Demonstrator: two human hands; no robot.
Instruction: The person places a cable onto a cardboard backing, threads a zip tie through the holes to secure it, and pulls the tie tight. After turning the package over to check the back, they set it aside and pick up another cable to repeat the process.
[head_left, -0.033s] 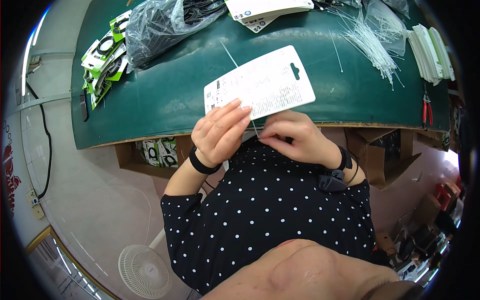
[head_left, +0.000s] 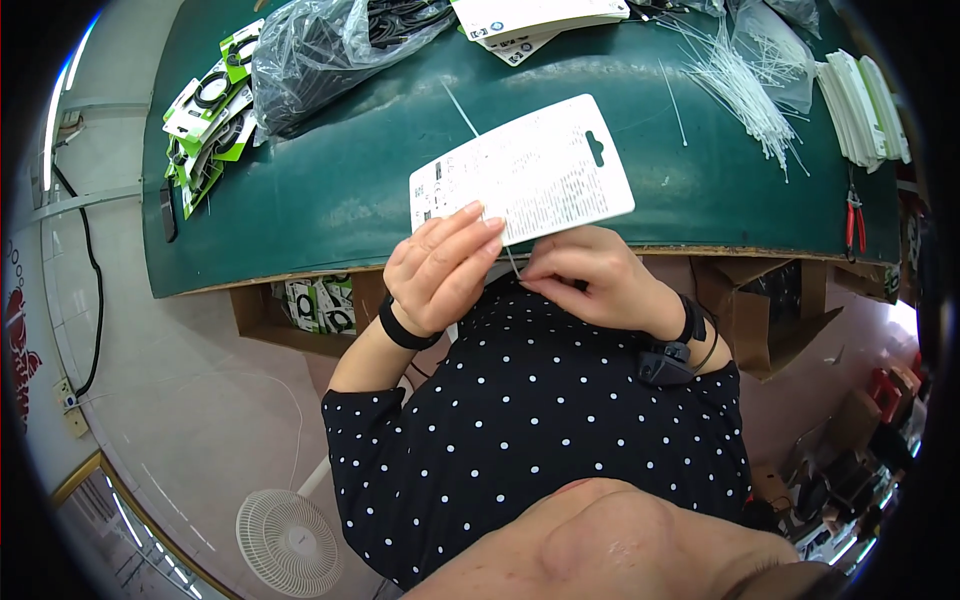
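A white backing card [head_left: 530, 165], with small dark print and a hang hole at its far right corner, is held tilted above the table's near edge. My left hand [head_left: 440, 265] is closed on the card's near left part, fingers lying over the printed face. A thin white cable tie [head_left: 459, 107] sticks out past the card's far edge. Its other end shows below the near edge, where my right hand [head_left: 590, 275] pinches it between thumb and forefinger. The card hides the tie's middle and whatever is on its other face.
On the green table [head_left: 330, 200] lie carded black cables [head_left: 210, 110], a clear bag of black cables [head_left: 320, 65] and more cards [head_left: 540, 18]. Loose cable ties [head_left: 745, 95], stacked cards [head_left: 860, 110] and red-handled pliers [head_left: 855, 222] are at the right. Cardboard boxes [head_left: 765, 310] stand below.
The card has shifted very slightly toward me and to the right. My right hand has dropped a touch, still pinching the cable tie.
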